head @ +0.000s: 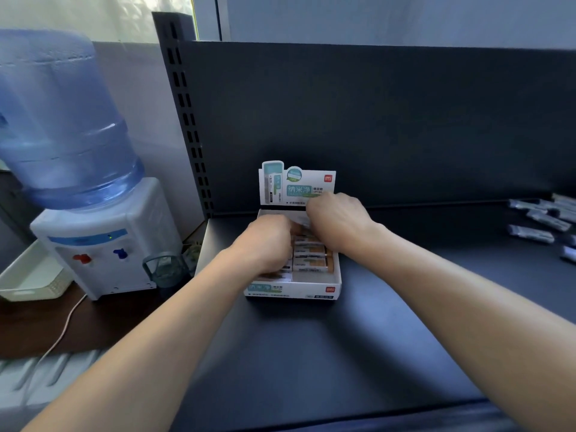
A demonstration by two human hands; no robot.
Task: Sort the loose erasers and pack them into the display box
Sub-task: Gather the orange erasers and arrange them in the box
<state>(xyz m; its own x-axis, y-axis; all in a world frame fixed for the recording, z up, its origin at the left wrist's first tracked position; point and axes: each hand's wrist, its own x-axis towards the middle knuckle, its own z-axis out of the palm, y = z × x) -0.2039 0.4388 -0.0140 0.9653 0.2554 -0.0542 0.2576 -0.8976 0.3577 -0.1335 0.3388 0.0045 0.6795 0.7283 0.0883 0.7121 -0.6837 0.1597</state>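
A white display box (311, 289) with an upright printed back flap stands on the dark shelf (311, 353). Inside it lie several orange-and-white sleeved erasers (311, 255) in a stack of rows. My left hand (265, 244) reaches into the box's left side, fingers curled down among the erasers. My right hand (336, 221) is over the box's back right part, fingers curled downward on an eraser there; the fingertips are hidden. Several loose erasers (542, 218) in blue-grey sleeves lie scattered on the shelf at the far right.
A dark back panel (374, 120) rises behind the shelf, with a slotted upright at its left. Left of the shelf stand a water dispenser (103, 244) with a blue bottle, a white tray (28, 282) and a small dark cup (165, 269).
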